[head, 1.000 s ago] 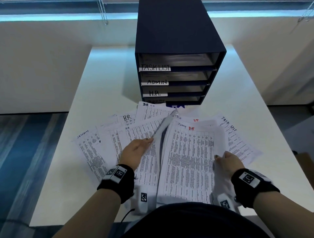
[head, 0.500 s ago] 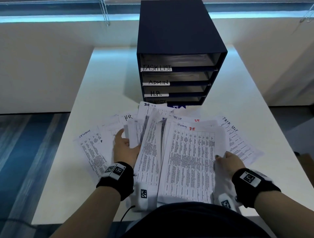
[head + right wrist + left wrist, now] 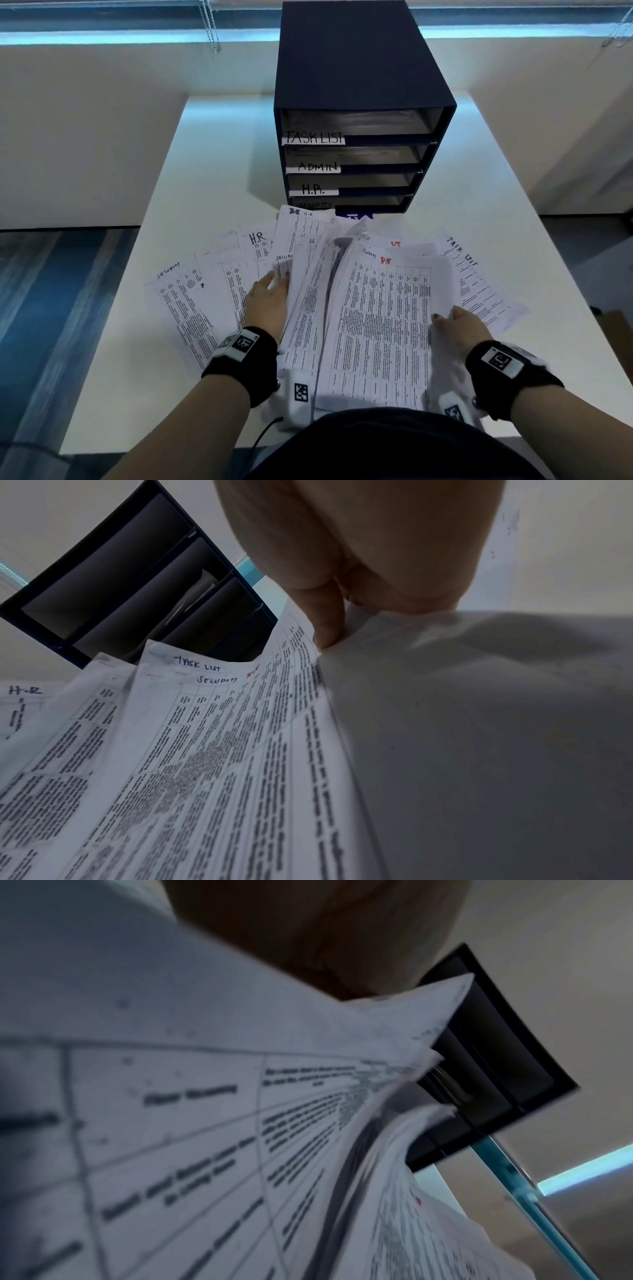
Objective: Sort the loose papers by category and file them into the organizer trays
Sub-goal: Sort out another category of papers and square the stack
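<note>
Printed sheets lie fanned across the near half of the white table (image 3: pixel 222 154), with handwritten headings such as SECURITY, H.R and TASK LIST. My left hand (image 3: pixel 274 286) has its fingers tucked under lifted sheets in the middle of the fan, and a curled sheet headed SECURITY (image 3: pixel 284 263) sits between thumb and fingers. My right hand (image 3: pixel 445 318) pinches the right edge of the raised top stack (image 3: pixel 383 325), thumb on top. Behind the fan stands the dark organizer (image 3: pixel 359 68), its trays labelled TASK LIST, ADMIN and H.R.; the lowest label is partly hidden.
A TASK LIST sheet (image 3: pixel 479 284) sticks out at the right of the fan, and a SECURITY sheet (image 3: pixel 185 308) lies flat at the left. The table ends close to my body, with blue-striped floor (image 3: pixel 51 308) beyond its left edge. A pale wall runs behind.
My left hand has slid left and up, from resting on a sheet to reaching under lifted sheets and raising them. The right hand keeps its hold on the stack's right edge.
</note>
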